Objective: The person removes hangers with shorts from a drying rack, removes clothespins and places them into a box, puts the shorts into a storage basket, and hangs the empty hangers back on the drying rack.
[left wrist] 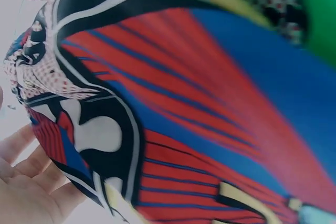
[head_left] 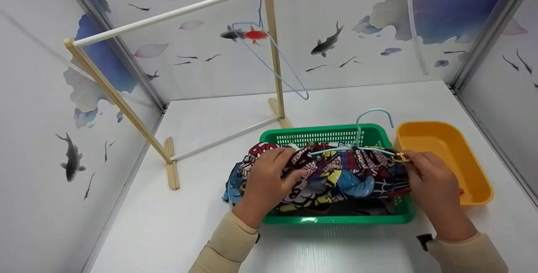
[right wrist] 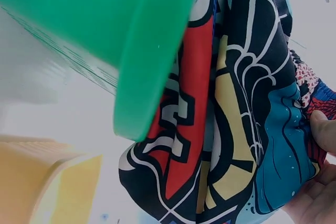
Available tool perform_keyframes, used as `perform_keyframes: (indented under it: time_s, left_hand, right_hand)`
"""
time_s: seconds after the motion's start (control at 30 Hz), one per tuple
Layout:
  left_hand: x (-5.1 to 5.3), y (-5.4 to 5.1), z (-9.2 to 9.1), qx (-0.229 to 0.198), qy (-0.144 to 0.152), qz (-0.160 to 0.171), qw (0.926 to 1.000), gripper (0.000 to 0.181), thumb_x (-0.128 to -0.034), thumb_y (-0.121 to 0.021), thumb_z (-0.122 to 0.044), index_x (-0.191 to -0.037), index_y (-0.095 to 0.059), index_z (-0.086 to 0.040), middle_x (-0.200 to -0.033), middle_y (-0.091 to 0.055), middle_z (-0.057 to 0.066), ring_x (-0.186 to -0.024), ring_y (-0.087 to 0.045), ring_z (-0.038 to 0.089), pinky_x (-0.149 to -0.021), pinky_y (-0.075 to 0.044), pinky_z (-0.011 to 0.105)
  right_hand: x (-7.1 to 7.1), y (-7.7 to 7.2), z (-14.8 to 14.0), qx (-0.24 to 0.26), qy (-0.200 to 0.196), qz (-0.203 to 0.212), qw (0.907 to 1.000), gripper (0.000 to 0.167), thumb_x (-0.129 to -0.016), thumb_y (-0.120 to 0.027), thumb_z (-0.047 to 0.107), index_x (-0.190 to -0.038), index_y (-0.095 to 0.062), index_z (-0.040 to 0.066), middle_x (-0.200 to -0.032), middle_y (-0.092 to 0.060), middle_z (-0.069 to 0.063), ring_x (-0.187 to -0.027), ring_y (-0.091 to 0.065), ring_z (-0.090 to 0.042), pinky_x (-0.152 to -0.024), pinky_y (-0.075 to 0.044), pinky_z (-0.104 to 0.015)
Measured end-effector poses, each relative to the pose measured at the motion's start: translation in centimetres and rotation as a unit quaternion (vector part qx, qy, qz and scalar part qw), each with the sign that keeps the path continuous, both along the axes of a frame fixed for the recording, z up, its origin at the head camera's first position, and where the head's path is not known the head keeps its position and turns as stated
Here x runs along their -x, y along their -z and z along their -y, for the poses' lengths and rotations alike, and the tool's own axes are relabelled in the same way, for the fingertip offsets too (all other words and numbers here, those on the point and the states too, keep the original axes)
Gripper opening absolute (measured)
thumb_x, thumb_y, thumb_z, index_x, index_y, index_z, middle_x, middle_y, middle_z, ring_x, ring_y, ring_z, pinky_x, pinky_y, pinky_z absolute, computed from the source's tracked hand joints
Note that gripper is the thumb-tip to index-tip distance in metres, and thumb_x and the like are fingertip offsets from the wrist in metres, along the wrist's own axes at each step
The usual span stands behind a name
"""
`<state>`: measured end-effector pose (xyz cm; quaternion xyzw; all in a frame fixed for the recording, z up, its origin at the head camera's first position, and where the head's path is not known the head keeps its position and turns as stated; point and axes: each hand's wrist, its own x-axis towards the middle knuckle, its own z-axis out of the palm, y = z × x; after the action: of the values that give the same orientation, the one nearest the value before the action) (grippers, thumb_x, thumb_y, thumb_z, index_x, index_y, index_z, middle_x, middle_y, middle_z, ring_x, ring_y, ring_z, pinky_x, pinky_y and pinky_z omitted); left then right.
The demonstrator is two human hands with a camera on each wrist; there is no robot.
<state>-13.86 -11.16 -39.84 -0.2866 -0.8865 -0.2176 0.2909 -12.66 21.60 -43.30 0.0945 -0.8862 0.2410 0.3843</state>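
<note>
A comic-print garment (head_left: 353, 182) lies bunched over the green basket (head_left: 336, 220), its left side hanging past the rim. A pale blue hanger (head_left: 374, 149) runs along the garment's top edge, hook upward; cloth hides part of it. My left hand (head_left: 269, 180) holds the garment's left part, thumb apart from the fingers; in the left wrist view its fingers (left wrist: 34, 166) reach behind the cloth. With thumb and fingers, my right hand (head_left: 433, 180) pinches the garment's top edge by the hanger's right end. The right wrist view shows the thumb (right wrist: 323, 129) on the cloth.
A wooden rack (head_left: 275, 50) with a white rail (head_left: 168, 14) stands at the back left. Another blue hanger (head_left: 290, 69) hangs near the rail's right end. A yellow tub (head_left: 445, 128) sits right of the basket, with a small red thing partly visible by my right hand.
</note>
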Motion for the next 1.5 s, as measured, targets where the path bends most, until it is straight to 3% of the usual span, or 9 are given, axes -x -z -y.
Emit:
perform_keyframes:
  time_s: [0.2,0.3,0.4,0.57,0.7,0.8,1.03,1.17,1.5]
  left_hand:
    - [0.1,-1.9,-0.8,0.033,0.013,0.109,0.9934,0.047,-0.0909,-0.066,-0.039,-0.122,-0.063,-0.004,-0.121,-0.064,0.008,-0.115,-0.059,0.021,-0.099,-0.048,0.032]
    - [0.3,-2.5,-1.1,0.046,0.023,0.136,0.9893,0.043,-0.0917,-0.065,-0.035,-0.121,-0.064,-0.005,-0.119,-0.065,0.007,-0.113,-0.060,0.020,-0.098,-0.048,0.031]
    - [0.3,-2.6,-1.2,0.057,0.031,0.133,0.9890,0.038,-0.0925,-0.065,-0.031,-0.119,-0.065,-0.004,-0.112,-0.067,0.007,-0.106,-0.063,0.019,-0.092,-0.052,0.030]
    - [0.7,-2.2,-1.1,0.049,0.038,0.096,0.9934,0.027,-0.0921,-0.065,-0.024,-0.110,-0.069,-0.005,-0.099,-0.071,0.005,-0.092,-0.067,0.016,-0.081,-0.055,0.026]
    - [0.9,-1.9,-0.6,0.018,0.036,0.055,0.9977,0.019,-0.0909,-0.066,-0.021,-0.100,-0.070,-0.005,-0.094,-0.071,0.005,-0.088,-0.068,0.016,-0.081,-0.055,0.025]
    - [1.0,-1.7,0.0,-0.022,0.034,0.044,0.9982,0.018,-0.0901,-0.067,-0.019,-0.099,-0.070,-0.004,-0.095,-0.071,0.007,-0.090,-0.068,0.018,-0.083,-0.055,0.027]
    - [1.1,-1.1,1.0,-0.115,0.029,0.084,0.9893,0.021,-0.0889,-0.068,-0.017,-0.103,-0.071,-0.001,-0.100,-0.071,0.009,-0.096,-0.067,0.018,-0.086,-0.055,0.029]
    - [1.1,-0.9,1.2,-0.148,0.031,0.109,0.9825,0.022,-0.0891,-0.068,-0.017,-0.104,-0.071,-0.001,-0.103,-0.071,0.008,-0.099,-0.066,0.018,-0.088,-0.054,0.030]
    - [1.0,-0.1,1.9,-0.190,0.028,0.091,0.9772,0.021,-0.0875,-0.068,-0.009,-0.105,-0.071,0.003,-0.105,-0.070,0.014,-0.103,-0.065,0.024,-0.088,-0.054,0.035]
  right_hand:
    - [0.0,0.3,-0.3,0.011,-0.008,-0.022,0.9997,0.025,-0.077,-0.074,-0.010,-0.101,-0.072,-0.002,-0.084,-0.064,-0.017,-0.076,-0.059,-0.031,-0.090,-0.022,0.004]
    - [0.0,0.4,-0.4,0.011,-0.006,-0.029,0.9995,0.026,-0.077,-0.074,-0.010,-0.101,-0.072,-0.001,-0.083,-0.063,-0.017,-0.075,-0.059,-0.031,-0.090,-0.022,0.004]
    - [0.2,0.6,-0.5,0.009,-0.004,-0.040,0.9991,0.025,-0.076,-0.074,-0.011,-0.100,-0.072,-0.001,-0.082,-0.063,-0.017,-0.074,-0.059,-0.032,-0.089,-0.025,0.003]
    - [0.3,0.8,-0.7,0.007,0.000,-0.052,0.9986,0.025,-0.075,-0.074,-0.012,-0.098,-0.072,-0.002,-0.080,-0.062,-0.016,-0.073,-0.059,-0.032,-0.082,-0.035,-0.005]
    - [0.3,0.6,-1.0,0.018,0.003,-0.034,0.9993,0.023,-0.077,-0.071,-0.013,-0.098,-0.071,-0.004,-0.082,-0.062,-0.019,-0.075,-0.059,-0.033,-0.085,-0.031,0.001]
    - [0.1,0.5,-1.3,0.029,0.008,-0.014,0.9994,0.022,-0.079,-0.069,-0.015,-0.099,-0.069,-0.007,-0.084,-0.063,-0.021,-0.077,-0.059,-0.034,-0.089,-0.022,0.006]
    - [0.1,1.2,-2.1,0.052,0.013,0.006,0.9986,0.020,-0.081,-0.067,-0.015,-0.100,-0.067,-0.010,-0.086,-0.063,-0.023,-0.078,-0.059,-0.034,-0.087,-0.023,0.006]
    - [0.0,1.6,-2.4,0.059,0.015,0.015,0.9980,0.019,-0.082,-0.066,-0.014,-0.100,-0.067,-0.011,-0.086,-0.063,-0.023,-0.079,-0.058,-0.034,-0.087,-0.023,0.006]
    - [-0.2,2.1,-2.9,0.086,0.030,0.040,0.9951,0.018,-0.085,-0.064,-0.013,-0.102,-0.066,-0.010,-0.089,-0.062,-0.022,-0.082,-0.056,-0.031,-0.087,-0.023,0.006]
